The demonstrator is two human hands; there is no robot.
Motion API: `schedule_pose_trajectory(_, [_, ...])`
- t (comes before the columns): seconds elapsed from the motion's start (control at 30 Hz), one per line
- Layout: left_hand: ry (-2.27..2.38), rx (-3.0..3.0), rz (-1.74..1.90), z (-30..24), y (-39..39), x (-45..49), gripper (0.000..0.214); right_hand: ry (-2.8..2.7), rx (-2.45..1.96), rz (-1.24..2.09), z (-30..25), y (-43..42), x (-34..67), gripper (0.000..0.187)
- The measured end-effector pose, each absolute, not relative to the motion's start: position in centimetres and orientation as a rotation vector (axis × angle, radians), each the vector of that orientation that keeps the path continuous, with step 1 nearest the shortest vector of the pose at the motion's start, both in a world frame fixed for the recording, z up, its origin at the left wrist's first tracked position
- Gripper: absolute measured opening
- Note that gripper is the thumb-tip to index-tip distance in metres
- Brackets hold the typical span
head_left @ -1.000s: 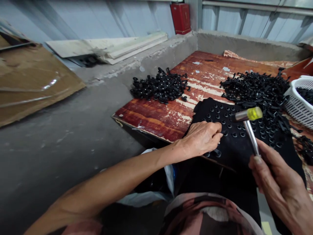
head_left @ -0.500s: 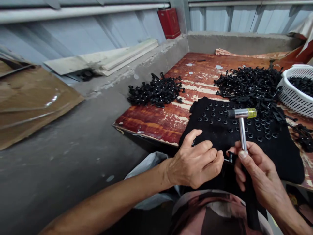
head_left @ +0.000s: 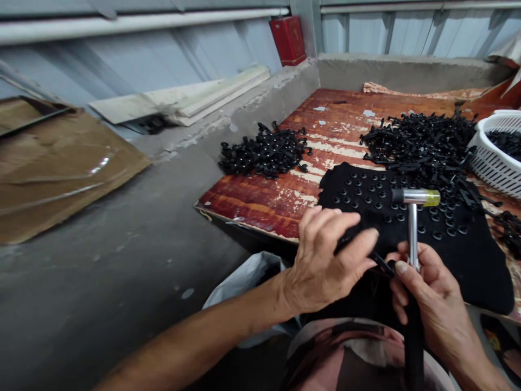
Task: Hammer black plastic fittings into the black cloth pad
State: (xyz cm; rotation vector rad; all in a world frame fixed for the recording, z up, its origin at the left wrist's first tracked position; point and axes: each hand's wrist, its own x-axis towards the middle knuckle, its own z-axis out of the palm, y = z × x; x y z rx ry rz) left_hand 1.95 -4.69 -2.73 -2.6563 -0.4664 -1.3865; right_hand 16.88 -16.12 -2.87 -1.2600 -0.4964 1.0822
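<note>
By table's (head_left: 264, 193) near edge: right hand (head_left: 427, 288) grips hammer (head_left: 413, 231); left hand (head_left: 319, 260) half-curled, hold unclear. Black part (head_left: 383, 264) likely light, stiff; pinch ends.

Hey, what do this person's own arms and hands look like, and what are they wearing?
The left hand and right hand are ungloved. No sleeve shows on the left forearm or right forearm, and I see no watch. A patterned garment in pink, black and grey covers the body.

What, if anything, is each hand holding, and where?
Right hand: hammer by its handle, plus a black part by one end. Left hand: can't tell.
</note>
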Motion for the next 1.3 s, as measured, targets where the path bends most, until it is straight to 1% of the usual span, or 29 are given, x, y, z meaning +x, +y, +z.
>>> schedule_pose_trajectory(0.07, [-0.796,-2.825,-1.453,-3.1,-5.1,2.3,0.05,-0.464,-1.274,1.034,-3.0,-16.1,16.7,0.04])
schedule_pose_trajectory(0.1, [-0.928,-2.926,-1.458,-3.3,-5.2,2.4,0.049,-0.453,-1.283,1.021,-3.0,-16.1,16.7,0.04])
schedule_pose_trajectory(0.2, [-1.155,-3.158,-1.373,-3.5,-5.4,2.6,0.034,-0.428,-1.295,1.022,-3.2,-16.0,16.6,0.041])
schedule_pose_trajectory(0.27, [-1.108,-3.21,-1.326,-3.3,-5.3,2.7,0.026,-0.416,-1.292,1.023,-3.2,-16.0,16.5,0.043])
schedule_pose_trajectory(0.47, [-0.817,-3.246,-1.115,-1.7,-4.7,2.5,0.022,-0.401,-1.292,1.038,-3.4,-16.2,16.5,0.044])
schedule_pose_trajectory(0.63, [-0.805,-3.347,-0.978,-0.9,-5.0,3.0,0.013,-0.412,-1.282,1.062,-3.5,-16.4,16.5,0.043])
schedule_pose_trajectory(0.87, [-1.083,-3.593,-0.647,0.7,-4.3,4.1,0.023,-0.454,-1.287,1.136,-3.5,-17.2,16.9,0.035])
schedule_pose_trajectory(1.03, [-0.94,-3.532,-0.232,1.4,-2.2,5.1,0.027,-0.417,-1.371,1.002,-2.4,-18.4,17.4,0.036])
schedule_pose_trajectory(1.17, [-0.863,-3.491,-0.198,1.4,-1.1,6.2,0.026,-0.406,-1.411,0.983,-2.5,-19.4,18.4,0.039])
schedule_pose_trajectory(1.3, [-1.086,-3.541,-0.099,1.7,-0.8,7.0,0.03,-0.363,-1.406,1.002,-3.3,-20.3,19.2,0.039])
